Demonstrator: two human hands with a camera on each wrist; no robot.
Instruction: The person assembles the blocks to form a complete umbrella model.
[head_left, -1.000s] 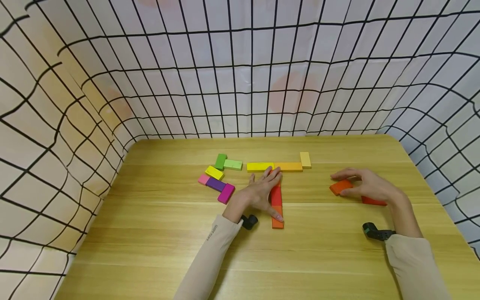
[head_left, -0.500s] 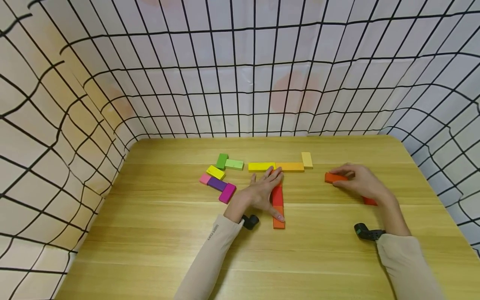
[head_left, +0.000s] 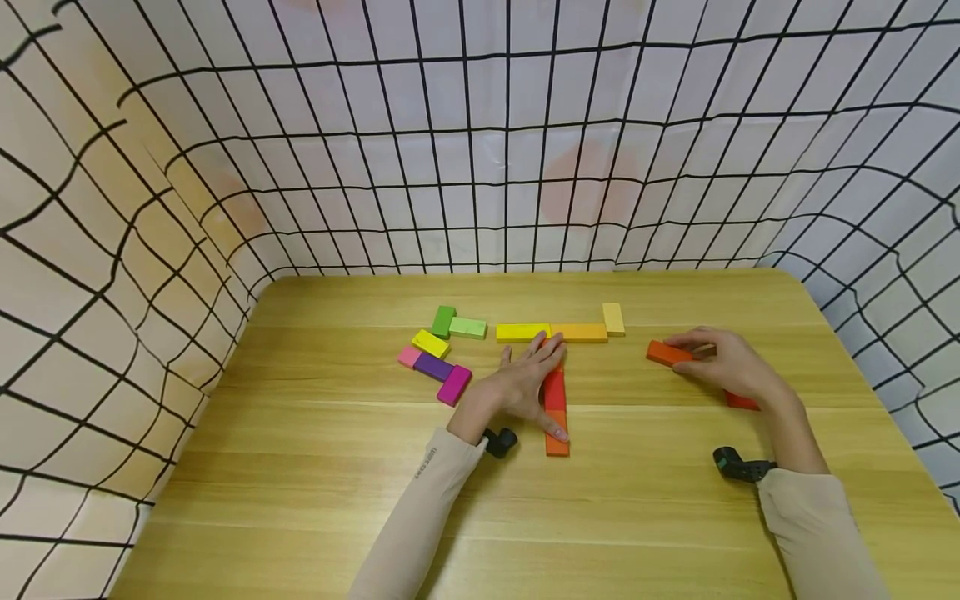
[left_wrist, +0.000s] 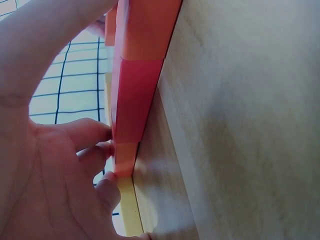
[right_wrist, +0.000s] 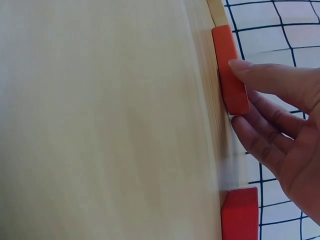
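Note:
My right hand pinches an orange block between thumb and fingers, close over the table. A red block lies partly behind that wrist; the right wrist view shows it as a red block apart from the hand. My left hand spreads over a column of flat blocks, a red block in the middle and an orange block at the near end. Its thumb rests at the near block, its fingertips at the far end, where they partly hide another orange block.
Across the column's far end run a yellow block and a light orange block, with a pale yellow block at the right. Left of them lie green blocks, a yellow block, and pink, purple and magenta blocks.
My right hand has moved slightly left with the orange block, which has turned a little. The left hand has stayed in place on the column.

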